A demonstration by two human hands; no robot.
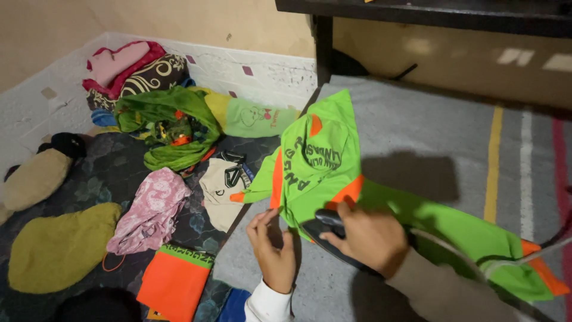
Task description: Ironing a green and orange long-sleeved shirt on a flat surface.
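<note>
A bright green shirt (322,158) with orange trim and dark lettering lies spread on a grey blanket (417,128). My right hand (369,235) grips the dark handle of a clothes iron (325,223), which rests on the shirt's lower edge. A white cord (512,262) trails from it to the right over my sleeve. Just left of the iron, my left hand (271,244) pinches the shirt's orange-edged hem against the blanket. The iron's soleplate is hidden under my hand.
Loose clothes lie on the dark patterned floor cloth to the left: a pink patterned piece (152,209), a beige garment (223,182), a green heap (170,128), an olive piece (59,247), an orange-and-green piece (176,277). A dark table (417,12) stands behind.
</note>
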